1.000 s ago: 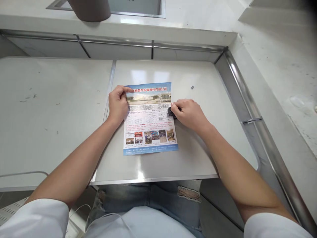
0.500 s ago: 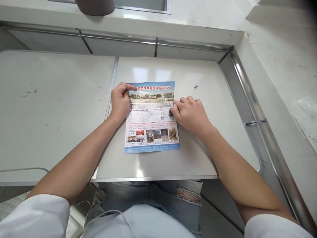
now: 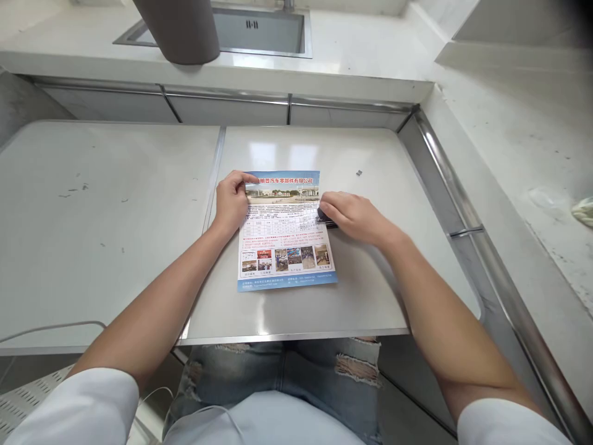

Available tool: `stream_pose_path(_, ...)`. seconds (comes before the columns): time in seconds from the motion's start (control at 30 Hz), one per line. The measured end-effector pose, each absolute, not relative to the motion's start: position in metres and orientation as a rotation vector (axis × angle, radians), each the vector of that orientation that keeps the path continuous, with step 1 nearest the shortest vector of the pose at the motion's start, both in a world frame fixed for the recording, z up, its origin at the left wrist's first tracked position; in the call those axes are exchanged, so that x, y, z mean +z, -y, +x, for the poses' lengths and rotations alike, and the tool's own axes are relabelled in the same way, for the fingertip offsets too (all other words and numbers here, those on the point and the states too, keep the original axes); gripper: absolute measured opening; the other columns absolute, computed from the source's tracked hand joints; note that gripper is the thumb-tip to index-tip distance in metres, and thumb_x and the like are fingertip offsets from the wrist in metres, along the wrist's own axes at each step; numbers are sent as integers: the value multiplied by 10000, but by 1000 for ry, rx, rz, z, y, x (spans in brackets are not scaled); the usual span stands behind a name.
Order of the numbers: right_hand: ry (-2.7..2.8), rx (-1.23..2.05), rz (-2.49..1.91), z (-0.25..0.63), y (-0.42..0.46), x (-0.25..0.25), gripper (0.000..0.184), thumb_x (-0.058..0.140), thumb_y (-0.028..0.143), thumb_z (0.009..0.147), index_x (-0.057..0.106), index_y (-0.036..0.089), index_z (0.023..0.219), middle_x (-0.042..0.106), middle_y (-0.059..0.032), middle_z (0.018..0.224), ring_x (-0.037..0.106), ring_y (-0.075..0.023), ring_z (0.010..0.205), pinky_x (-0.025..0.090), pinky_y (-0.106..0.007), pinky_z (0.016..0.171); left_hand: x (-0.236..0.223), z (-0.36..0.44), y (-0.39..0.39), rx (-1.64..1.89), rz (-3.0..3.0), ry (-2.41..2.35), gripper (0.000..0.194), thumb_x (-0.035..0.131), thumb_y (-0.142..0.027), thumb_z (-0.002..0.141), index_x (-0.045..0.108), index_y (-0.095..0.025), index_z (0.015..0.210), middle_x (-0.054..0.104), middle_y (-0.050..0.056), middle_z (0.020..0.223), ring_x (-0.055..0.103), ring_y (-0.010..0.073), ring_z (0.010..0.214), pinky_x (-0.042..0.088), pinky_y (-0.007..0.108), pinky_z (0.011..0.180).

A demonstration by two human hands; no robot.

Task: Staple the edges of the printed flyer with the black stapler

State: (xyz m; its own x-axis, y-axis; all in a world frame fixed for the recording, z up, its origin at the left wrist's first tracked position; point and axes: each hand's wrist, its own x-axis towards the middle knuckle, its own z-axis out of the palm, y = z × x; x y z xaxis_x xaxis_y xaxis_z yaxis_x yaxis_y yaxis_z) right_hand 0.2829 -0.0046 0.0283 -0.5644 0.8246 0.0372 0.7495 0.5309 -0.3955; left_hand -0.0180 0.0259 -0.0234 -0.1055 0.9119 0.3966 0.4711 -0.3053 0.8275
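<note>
Flyer [image 3: 287, 238] on the counter [image 3: 296, 318], black tool [image 3: 320, 215] at its right edge

Compared with half a second ago, the right hand [image 3: 351, 216] lies flatter; its knuckles stood higher then, and more of the tool now shows beneath the fingers. The view has tipped up, bringing in more of the sink [image 3: 278, 37] and the brown bin [image 3: 185, 31]. The flyer keeps about the same place on the counter.

Its long axis runs away from the person, red heading at the far end, blue band nearest, print upright from the person's side. The tool lies crosswise, its blunt end pointing left onto the flyer. The right hand is closed over the tool. The left hand [image 3: 232, 201] has its fingers folded, one across the flyer's upper-left corner; whether it pinches the paper, I cannot tell.
</note>
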Motion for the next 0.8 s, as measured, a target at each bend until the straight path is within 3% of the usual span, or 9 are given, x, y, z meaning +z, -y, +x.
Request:
stream_pose_path(0.1,2567,760,-1058,318,-14,33,352,655,553,871,655,221,989,680,-56,951,588,-233,857,414,-326,749,-23,-17,-26,1370,1767,-1526,316,466,-56,862,734,-224,860,743,28,988,662,209,940,502,351,874)
stream_pose_path(0.17,2582,856,-984,335,-22,31,336,715,533,810,666,220,919,667,-43,909,578,-217,812,412,-317,724,-23,-16,-25,1358,1785,-1526,321,466,-64,864,742,-227,872,740,27,989,659,206,929,495,346,862)
stream_pose_path(0.3,2526,940,-1001,356,-30,26,274,731,484,785,671,220,831,647,-24,863,550,-189,741,390,-310,674,-22,-15,-25,1327,1794,-1543,316,470,-69,849,748,-216,877,746,27,975,652,201,891,484,335,823)
stream_pose_path(0.5,2077,528,-1338,347,-31,21,322,744,505,783,627,207,817,573,-16,782,508,-194,731,363,-322,664,-22,-13,-23,1235,1771,-1609,297,503,-88,820,765,-208,890,708,19,814,566,169,668,451,313,680)
stream_pose_path(0.6,1973,495,-1340,312,-21,15,284,731,461,807,614,206,852,579,-26,805,514,-204,752,382,-331,680,-19,-11,-20,1144,1861,-1603,274,557,-104,783,765,-225,914,669,1,749,516,165,620,433,316,653)
stream_pose_path(0.8,2215,685,-1131,247,9,7,109,625,297,866,595,216,932,616,-54,959,551,-218,865,426,-338,774,-14,-8,-17,1088,1959,-1501,344,598,-68,654,746,-231,918,731,24,950,614,210,778,483,341,725)
